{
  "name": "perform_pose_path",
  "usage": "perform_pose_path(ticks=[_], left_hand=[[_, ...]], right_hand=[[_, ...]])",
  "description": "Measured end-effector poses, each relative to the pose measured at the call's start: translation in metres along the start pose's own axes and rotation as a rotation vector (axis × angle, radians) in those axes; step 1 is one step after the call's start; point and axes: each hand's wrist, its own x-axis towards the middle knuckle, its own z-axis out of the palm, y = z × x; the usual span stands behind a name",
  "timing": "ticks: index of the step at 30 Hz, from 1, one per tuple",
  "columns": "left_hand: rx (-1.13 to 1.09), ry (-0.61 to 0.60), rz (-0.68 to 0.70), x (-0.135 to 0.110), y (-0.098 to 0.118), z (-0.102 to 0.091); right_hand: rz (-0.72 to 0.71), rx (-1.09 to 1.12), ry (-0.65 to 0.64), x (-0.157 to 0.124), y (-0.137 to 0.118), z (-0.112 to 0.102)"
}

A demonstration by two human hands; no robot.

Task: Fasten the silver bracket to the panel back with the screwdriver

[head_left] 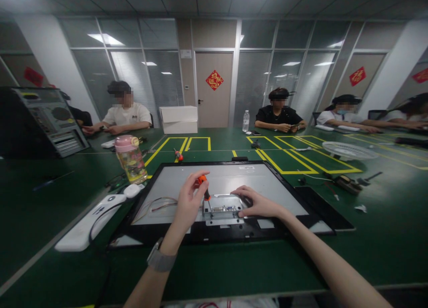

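Observation:
A flat display panel (267,187) with a silver back and black frame lies on the table before me. Near its front edge sits a metal bracket (217,219) with a row of connector ports. My left hand (191,196) is closed around the orange and black handle of a screwdriver (206,190). The shaft points down to the left front part of the bracket; the tip's contact is too small to make out. My right hand (259,203) grips the bracket's right end, thumb at the front corner and fingers behind. Thin wires (160,203) run left from the bracket.
Left of the panel are a white power strip (90,223), a pink-lidded bottle (130,158) and a computer case (43,121). A dark flat piece (324,207) and a tape-like tool (347,183) lie right. A white box (179,120) and several seated people are across the table.

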Motion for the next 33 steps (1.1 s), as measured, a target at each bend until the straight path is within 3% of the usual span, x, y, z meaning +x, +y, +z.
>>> perform_pose_path(ticks=[9,16,23,29,33], left_hand=[[-0.101,0.023,-0.034,0.0019,0.0031,0.0007],[-0.002,0.197,0.084,0.0008,0.0037,0.0013],[-0.036,0.115,0.072,0.0019,0.0077,-0.0009],[0.002,0.309,0.077,0.0026,0.0031,0.0003],[-0.005,0.215,0.066,0.0006,0.0033,-0.0008]], right_hand=[[-0.004,-0.002,-0.002,0.0001,0.0014,-0.0005],[-0.015,-0.003,0.002,0.0002,0.0014,-0.0003],[-0.002,-0.008,0.002,-0.0001,-0.0007,-0.0003],[-0.003,0.004,0.000,0.0002,0.0014,0.0000],[-0.003,0.007,-0.003,0.0002,0.0024,-0.0003]])
